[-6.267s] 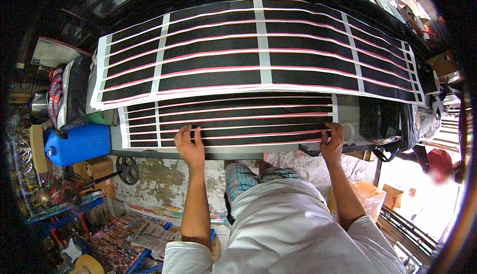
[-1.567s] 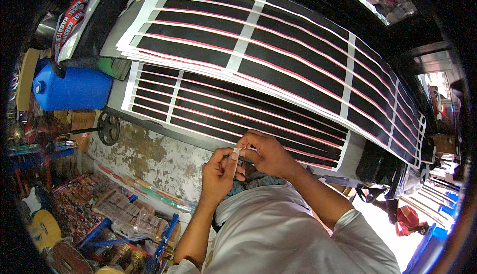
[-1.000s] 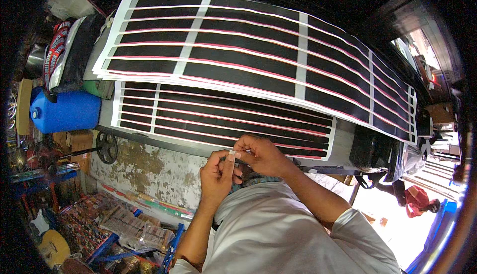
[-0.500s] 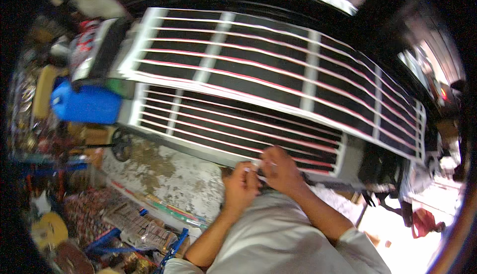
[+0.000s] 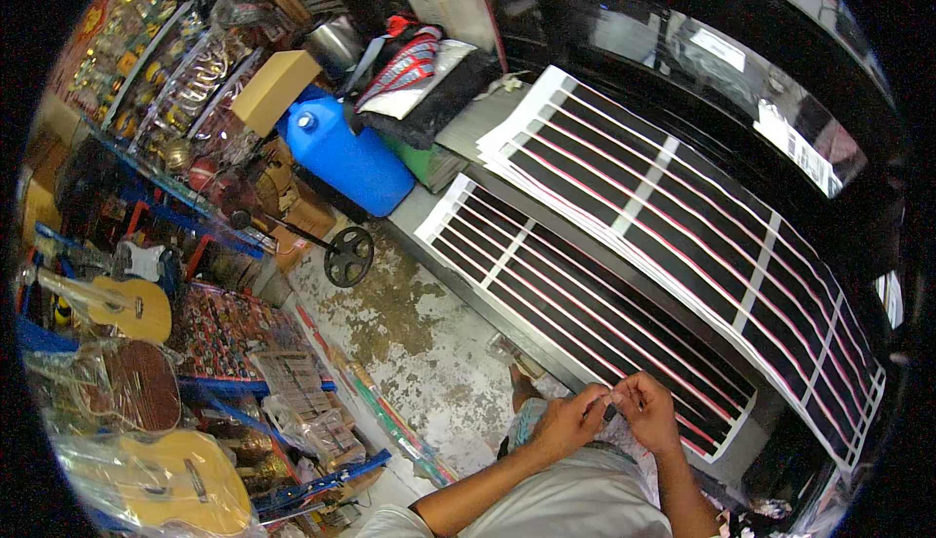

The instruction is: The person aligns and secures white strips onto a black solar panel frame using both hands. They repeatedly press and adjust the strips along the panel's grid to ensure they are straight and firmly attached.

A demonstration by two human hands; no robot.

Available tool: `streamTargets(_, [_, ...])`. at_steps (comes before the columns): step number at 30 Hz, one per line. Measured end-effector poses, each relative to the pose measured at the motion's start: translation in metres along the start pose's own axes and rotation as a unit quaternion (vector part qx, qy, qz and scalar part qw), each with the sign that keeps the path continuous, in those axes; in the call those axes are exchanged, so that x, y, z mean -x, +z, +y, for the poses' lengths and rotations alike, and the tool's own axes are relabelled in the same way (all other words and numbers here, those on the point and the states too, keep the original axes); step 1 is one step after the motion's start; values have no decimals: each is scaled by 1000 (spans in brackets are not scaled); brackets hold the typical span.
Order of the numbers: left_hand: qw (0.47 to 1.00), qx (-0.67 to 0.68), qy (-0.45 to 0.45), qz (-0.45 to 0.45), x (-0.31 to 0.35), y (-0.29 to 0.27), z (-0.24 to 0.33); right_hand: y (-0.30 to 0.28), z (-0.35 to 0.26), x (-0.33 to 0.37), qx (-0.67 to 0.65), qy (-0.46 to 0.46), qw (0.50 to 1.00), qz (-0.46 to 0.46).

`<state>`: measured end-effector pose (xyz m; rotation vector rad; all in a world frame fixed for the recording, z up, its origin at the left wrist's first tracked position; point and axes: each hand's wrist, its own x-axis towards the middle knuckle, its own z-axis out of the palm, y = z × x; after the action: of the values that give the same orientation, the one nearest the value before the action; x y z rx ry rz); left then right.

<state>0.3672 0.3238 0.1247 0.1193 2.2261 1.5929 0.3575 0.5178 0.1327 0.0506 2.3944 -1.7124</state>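
Fingers of my left hand (image 5: pixel 564 423) and right hand (image 5: pixel 648 411) are pinched together on a small pale piece (image 5: pixel 610 407), too small to tell what, at the near edge of the lower striped sheet (image 5: pixel 575 309). Both glossy sheets, black with red and white lines, lie flat on the desk (image 5: pixel 429 209); the piece seems not yet placed.

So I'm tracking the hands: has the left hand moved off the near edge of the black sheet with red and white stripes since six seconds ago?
Yes. The left hand now meets the right hand in front of the black striped sheet.
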Motion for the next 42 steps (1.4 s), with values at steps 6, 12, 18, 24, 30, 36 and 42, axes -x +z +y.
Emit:
streamTargets(6, [999, 4, 6, 35, 7, 1, -17, 11, -12, -12, 35, -31, 999, 15])
streamTargets(12, [999, 25, -14, 31, 6, -25, -8, 27, 15, -20, 23, -18, 998, 57])
streamTargets(18, [997, 12, -60, -41, 3, -42, -21, 39, 36, -35, 40, -36, 997, 51])
streamTargets(24, [996, 23, -63, -56, 11, -52, -25, 40, 11, -49, 127, -112, 984, 56])
streamTargets(30, [997, 12, -57, -44, 21, -72, -30, 22, 49, -78, 145, -46, 986, 70])
streamTargets(36, [983, 122, -138, -23, 44, -77, -40, 17, 65, -123, 137, 36, 983, 120])
streamTargets(42, [991, 69, -102, -48, 14, -77, -18, 9, 93, -174, 153, 117, 966, 172])
